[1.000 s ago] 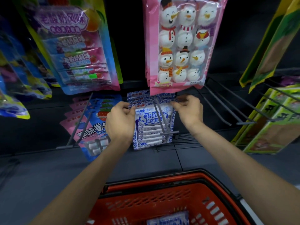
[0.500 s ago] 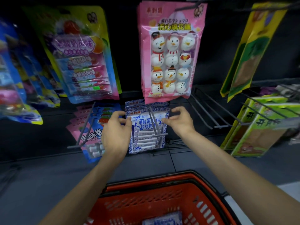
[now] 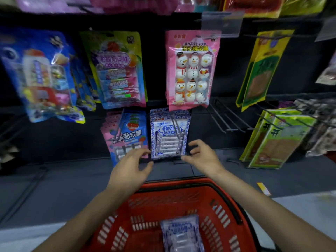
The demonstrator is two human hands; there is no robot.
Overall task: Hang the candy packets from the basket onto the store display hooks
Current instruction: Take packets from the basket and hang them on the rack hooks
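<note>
Several blue-and-white candy packets (image 3: 168,135) hang stacked on a wire display hook (image 3: 176,124) in the lower row of the rack. One more packet of the same pattern (image 3: 181,233) lies flat in the bottom of the red basket (image 3: 181,184), directly below the hands.

Both forearms reach forward over the basket rim. The left hand (image 3: 129,170) hovers at the hanging stack's lower left corner, palm down, fingers loosely spread and holding nothing. The right hand (image 3: 203,157) mirrors it at the lower right corner, fingers spread and slightly bent, also holding nothing. Its thumb tip may just touch the packet's bottom edge, but motion blur makes that unclear.

Just left of the stack hangs a blue strawberry roll-candy packet (image 3: 131,135), and above it a pink snowman marshmallow packet (image 3: 190,70). To the right, more wire hooks (image 3: 223,117) jut out from the dark back panel (image 3: 229,73), and beyond them hang green packets (image 3: 278,139). Below the rack runs a dark grey ledge (image 3: 63,179).
</note>
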